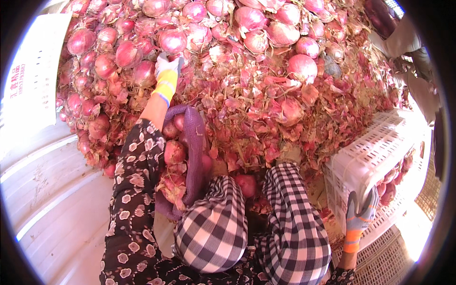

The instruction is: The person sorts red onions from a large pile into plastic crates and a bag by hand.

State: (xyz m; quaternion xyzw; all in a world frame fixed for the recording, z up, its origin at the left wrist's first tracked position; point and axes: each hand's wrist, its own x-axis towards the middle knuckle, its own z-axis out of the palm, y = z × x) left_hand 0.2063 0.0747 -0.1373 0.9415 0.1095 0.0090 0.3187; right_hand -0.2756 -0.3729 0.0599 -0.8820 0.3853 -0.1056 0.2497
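Observation:
My left hand (167, 73), in a white and yellow glove, reaches onto the large heap of red onions (142, 46). Its fingertips are beside an onion (172, 41); whether they hold anything is hidden. Under that forearm a purple mesh bag (195, 153), its mouth spread, contains several red onions (174, 152). At the lower right, my right hand (362, 208), in a grey glove with an orange cuff, has its thumb and fingers around the rim of a white plastic crate (367, 151). The crate is tilted on its side, with onions (388, 192) showing in its opening.
Loose onion skins (245, 117) cover the ground before my checkered trouser legs (213, 228). White sheeting (64, 206) and a printed white board (34, 71) lie left. Slatted crates (381, 256) are at lower right. Another person's shoes and legs (406, 42) stand at upper right.

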